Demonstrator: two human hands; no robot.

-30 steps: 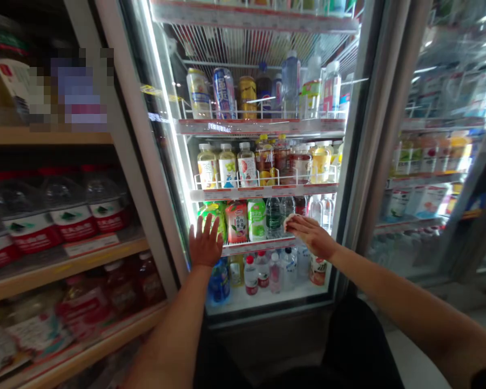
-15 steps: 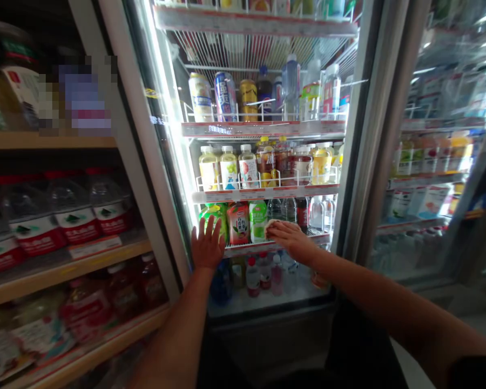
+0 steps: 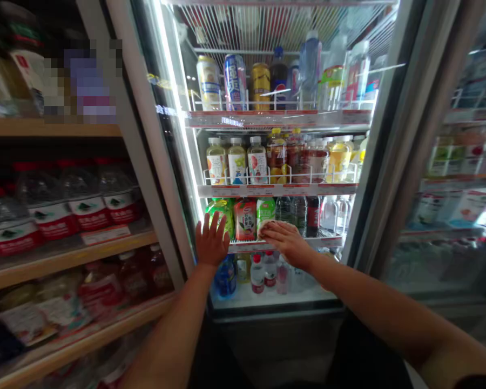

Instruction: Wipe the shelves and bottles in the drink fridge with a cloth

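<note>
My left hand (image 3: 213,240) lies with spread fingers against the glass door (image 3: 291,300) of a lit drinks fridge, near the door's left side. Under my right hand (image 3: 289,243) is a pale, crumpled cloth (image 3: 267,222), pressed to the same glass with the fingers stretched over it. Most of the cloth is hidden by the hand. Behind the glass, between the two hands, stand a red drink bottle (image 3: 245,219) and a green-labelled bottle (image 3: 265,208). The cloth covers the lower part of the green one.
On the left, wooden shelves (image 3: 140,237) hold water bottles with red labels. The fridge's metal door frame (image 3: 405,124) runs up on the right, and another glass-fronted fridge (image 3: 449,254) stands beyond it. Cans (image 3: 235,81) and bottles fill the racks behind the glass.
My right hand and the cloth have slid left across the glass, now overlapping the green-labelled bottle. My left hand stays in about the same place. The view has shifted slightly.
</note>
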